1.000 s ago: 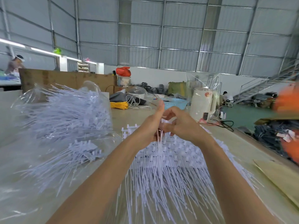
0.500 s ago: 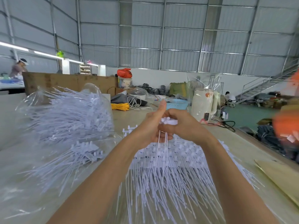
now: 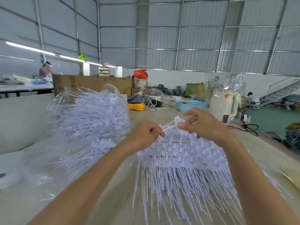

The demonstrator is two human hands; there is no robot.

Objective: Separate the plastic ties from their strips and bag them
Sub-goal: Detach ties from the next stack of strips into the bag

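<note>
A short white plastic runner strip [image 3: 170, 125] is stretched between the two hands, above the heap. The left hand [image 3: 146, 135] is curled tight, pinching its near end; the right hand [image 3: 201, 125] pinches the far end with thumb and forefinger, its other fingers spread loose. Whether ties still hang from it I cannot tell. Right under both hands lies a big fan of white plastic ties still on their strips [image 3: 183, 164], so most of the work looks left. To the left of the left hand, a clear plastic bag [image 3: 90, 114] already bulges with ties, with one loose bundle [image 3: 103, 143] in front of it, all on the beige table [image 3: 259, 148].
</note>
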